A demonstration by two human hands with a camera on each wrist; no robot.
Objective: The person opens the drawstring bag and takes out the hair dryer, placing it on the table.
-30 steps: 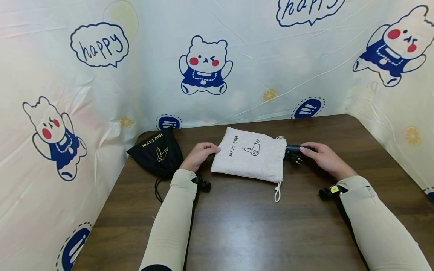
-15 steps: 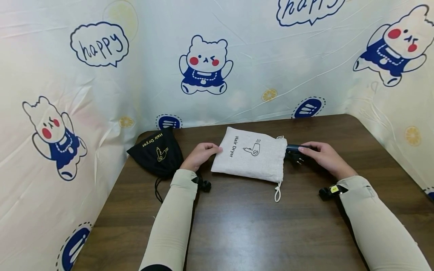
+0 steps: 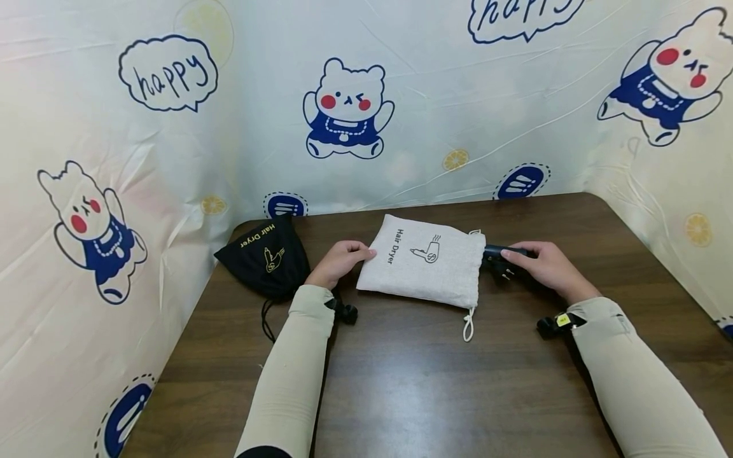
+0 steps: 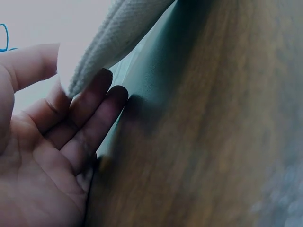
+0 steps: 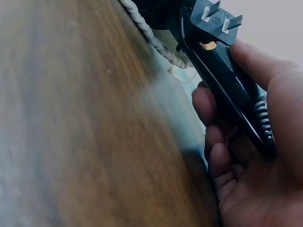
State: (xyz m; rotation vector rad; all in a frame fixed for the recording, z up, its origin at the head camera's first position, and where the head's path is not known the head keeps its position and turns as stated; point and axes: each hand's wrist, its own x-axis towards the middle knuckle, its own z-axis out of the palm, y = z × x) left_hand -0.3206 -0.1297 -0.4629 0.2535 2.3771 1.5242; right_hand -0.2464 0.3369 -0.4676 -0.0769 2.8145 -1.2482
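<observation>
Protruding right from a pale bag (image 3: 420,267), a dark handle (image 3: 495,252) is being held by the right hand (image 3: 548,266); the bag's left edge is being pinched by the left hand (image 3: 340,262); open table (image 3: 401,381) is being shown nearward.

Head: high, near side; faces far, down
Left wrist: close, facing left hand (image 4: 45,142)
Right wrist: close, facing right hand (image 5: 258,184)
Head, right wrist share: plug (image 5: 215,21)
</observation>
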